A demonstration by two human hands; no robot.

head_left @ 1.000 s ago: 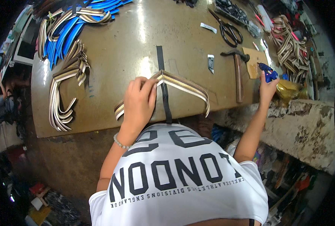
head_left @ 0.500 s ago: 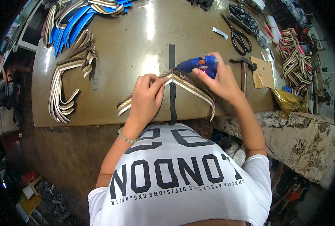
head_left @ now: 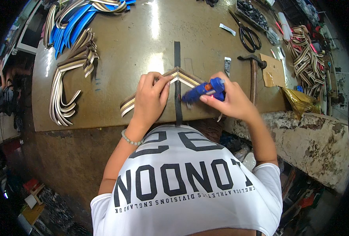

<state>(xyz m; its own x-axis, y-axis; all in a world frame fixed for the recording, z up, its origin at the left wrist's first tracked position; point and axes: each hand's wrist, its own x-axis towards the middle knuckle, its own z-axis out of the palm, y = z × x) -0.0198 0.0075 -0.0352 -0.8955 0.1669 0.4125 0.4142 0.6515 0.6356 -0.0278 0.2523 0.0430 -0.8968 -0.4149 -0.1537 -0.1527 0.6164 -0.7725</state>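
Observation:
My right hand (head_left: pixel 236 99) is closed around a blue glue gun (head_left: pixel 202 91), whose blurred nozzle points left over the table. Bent to a peak in front of me lies a striped strap (head_left: pixel 188 76) in brown, tan and white. Thumb and fingers of my left hand (head_left: pixel 149 96) pinch this strap just left of its peak. A narrow black strip (head_left: pixel 177 54) runs away from me along the tabletop, with the strap's peak lying across it. The glue gun and my right hand hide part of the strap's right arm.
A bunch of striped straps (head_left: pixel 60 94) lies at left, with blue strips (head_left: pixel 70 27) beyond. At right are black scissors (head_left: pixel 248 37), a hammer (head_left: pixel 253 74), a small packet (head_left: pixel 227 66), cardboard (head_left: pixel 272 70) and a strap pile (head_left: pixel 306 63). The table's (head_left: pixel 103 122) front edge is close to me.
My right hand has brought the glue gun toward me, off the strap's peak. The small packet behind it has come into view. My left hand keeps its pinch on the strap.

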